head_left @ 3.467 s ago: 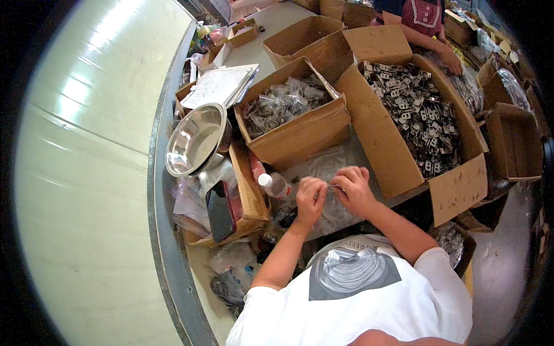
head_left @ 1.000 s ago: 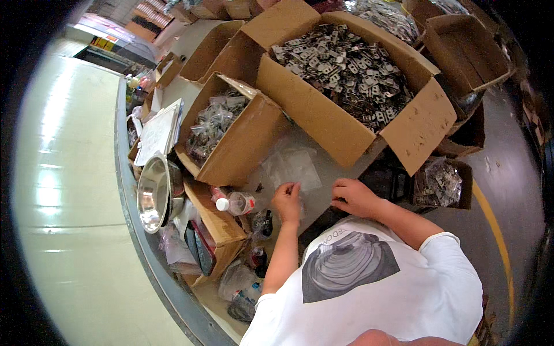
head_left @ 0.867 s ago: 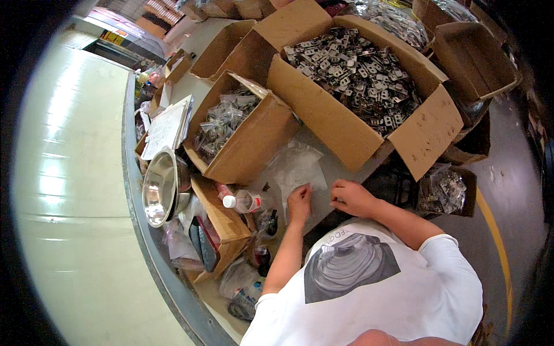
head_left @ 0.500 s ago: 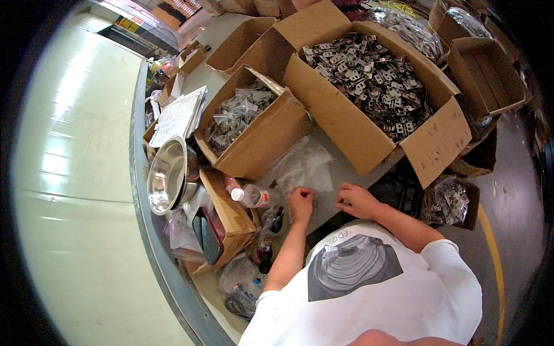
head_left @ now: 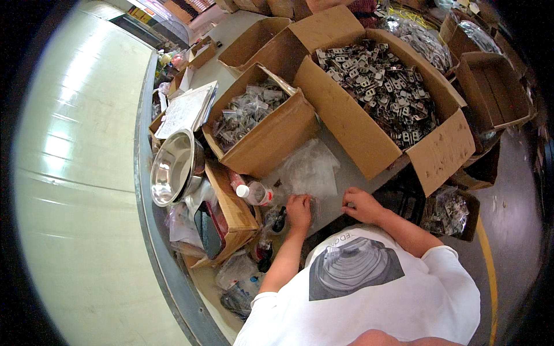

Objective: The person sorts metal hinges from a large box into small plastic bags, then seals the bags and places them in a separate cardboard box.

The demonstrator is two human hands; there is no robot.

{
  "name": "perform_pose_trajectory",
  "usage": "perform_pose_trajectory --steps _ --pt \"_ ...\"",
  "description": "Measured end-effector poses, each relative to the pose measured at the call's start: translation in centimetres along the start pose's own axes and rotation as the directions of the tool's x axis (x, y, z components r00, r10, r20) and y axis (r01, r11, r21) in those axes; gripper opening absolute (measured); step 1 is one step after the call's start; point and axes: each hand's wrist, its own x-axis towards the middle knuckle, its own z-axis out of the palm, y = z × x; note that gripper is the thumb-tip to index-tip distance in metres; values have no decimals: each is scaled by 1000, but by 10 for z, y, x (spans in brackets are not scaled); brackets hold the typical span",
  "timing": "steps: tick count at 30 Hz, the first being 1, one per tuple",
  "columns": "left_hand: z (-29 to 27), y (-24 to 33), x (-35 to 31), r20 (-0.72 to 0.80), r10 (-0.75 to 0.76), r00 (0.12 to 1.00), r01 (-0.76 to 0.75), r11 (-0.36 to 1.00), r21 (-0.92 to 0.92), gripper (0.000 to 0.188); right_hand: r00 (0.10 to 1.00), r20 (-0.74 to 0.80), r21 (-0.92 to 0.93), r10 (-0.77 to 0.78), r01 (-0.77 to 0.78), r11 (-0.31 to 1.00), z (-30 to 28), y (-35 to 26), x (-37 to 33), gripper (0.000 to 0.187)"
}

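Over the near part of the grey table (head_left: 330, 215), my left hand (head_left: 299, 212) is closed, its fingers bent down at the edge of a small clear plastic bag (head_left: 315, 211). A short distance to the right, my right hand (head_left: 360, 204) has its fingers curled inward; whatever lies between them is too small to make out. Just beyond both hands, flat clear plastic bags (head_left: 311, 173) lie on the table. A clear bottle with a white cap (head_left: 257, 194) is left of my left hand. The hands are apart.
A large carton (head_left: 352, 124) full of small metal parts (head_left: 378, 86) stands beyond my right hand. Left of it, a smaller carton (head_left: 277, 141) holds bagged parts (head_left: 251, 109). Steel bowls (head_left: 173, 164) and papers (head_left: 186, 109) sit farther left. A box of bagged parts (head_left: 453, 213) is at right.
My left hand has turned and drawn slightly nearer to me, and a small clear bag now shows beside it. My right hand stays curled. The whole view has shifted a little.
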Motion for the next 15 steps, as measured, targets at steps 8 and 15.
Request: perform_pose_trajectory --steps 8,15 --pt "-39 111 -18 281 -215 935 315 140 -939 17 913 -382 -9 -143 151 988 -16 -44 7 29" --pt "-52 120 -31 137 -59 989 149 443 -884 13 918 -323 -95 -229 209 973 -29 -47 -8 29"
